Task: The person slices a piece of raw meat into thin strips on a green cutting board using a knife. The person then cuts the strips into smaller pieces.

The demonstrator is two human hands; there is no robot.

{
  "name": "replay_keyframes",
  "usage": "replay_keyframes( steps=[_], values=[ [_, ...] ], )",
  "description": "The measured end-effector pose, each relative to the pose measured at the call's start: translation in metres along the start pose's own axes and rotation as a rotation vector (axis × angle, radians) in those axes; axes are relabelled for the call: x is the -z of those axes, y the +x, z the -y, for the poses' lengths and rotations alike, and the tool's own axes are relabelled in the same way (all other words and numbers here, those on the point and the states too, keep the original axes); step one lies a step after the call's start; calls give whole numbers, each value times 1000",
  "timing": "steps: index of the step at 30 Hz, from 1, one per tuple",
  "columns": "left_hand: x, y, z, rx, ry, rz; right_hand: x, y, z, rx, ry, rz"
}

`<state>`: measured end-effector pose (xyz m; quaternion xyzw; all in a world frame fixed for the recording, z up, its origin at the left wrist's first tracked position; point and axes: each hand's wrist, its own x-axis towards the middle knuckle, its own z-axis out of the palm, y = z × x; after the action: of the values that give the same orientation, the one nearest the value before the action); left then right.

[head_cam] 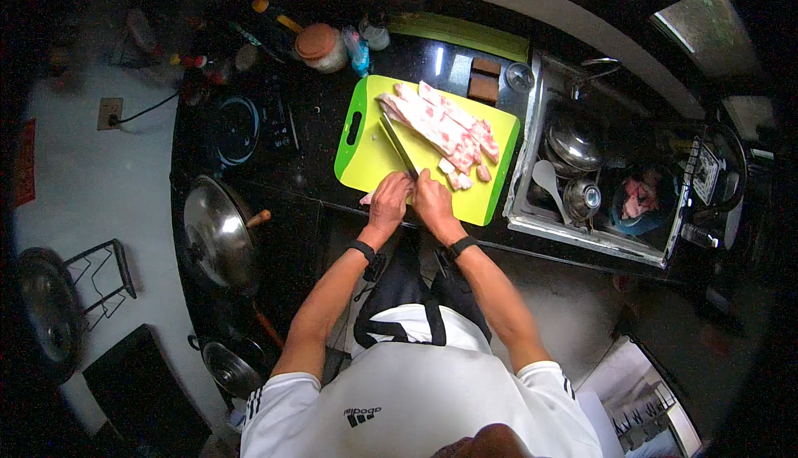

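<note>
A yellow cutting board (368, 159) with a green rim lies on the dark counter. My right hand (434, 201) is closed around the handle of a knife (399, 145), whose blade points away from me over the board. At the board's near edge, my left hand (389, 201) has its fingers bent down over a piece of meat, partly hidden beneath them; a pink end (366, 198) of it sticks out to the left. Long strips of pale fatty meat (430, 121) lie beyond the blade. Several small cut cubes (460, 180) sit to the right of my hands.
Right of the board is a metal sink (523, 205) with metal bowls (573, 140), a white ladle (552, 177) and meat in a basin (642, 199). A lidded jar (321, 46) stands behind. To the left are an induction cooktop (235, 131) and a lidded wok (215, 233).
</note>
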<state>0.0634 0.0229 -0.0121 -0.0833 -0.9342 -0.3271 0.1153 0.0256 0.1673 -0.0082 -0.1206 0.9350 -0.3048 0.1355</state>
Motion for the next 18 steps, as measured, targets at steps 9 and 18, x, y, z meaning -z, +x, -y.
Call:
replay_keyframes(
  steps=[9, 18],
  values=[
    [23, -7, 1, -29, -89, 5, 45, -82, -17, -179, 65, -115],
    [34, -9, -7, 50, -23, 9, 33, -101, 18, -54, -14, 44]
  ],
)
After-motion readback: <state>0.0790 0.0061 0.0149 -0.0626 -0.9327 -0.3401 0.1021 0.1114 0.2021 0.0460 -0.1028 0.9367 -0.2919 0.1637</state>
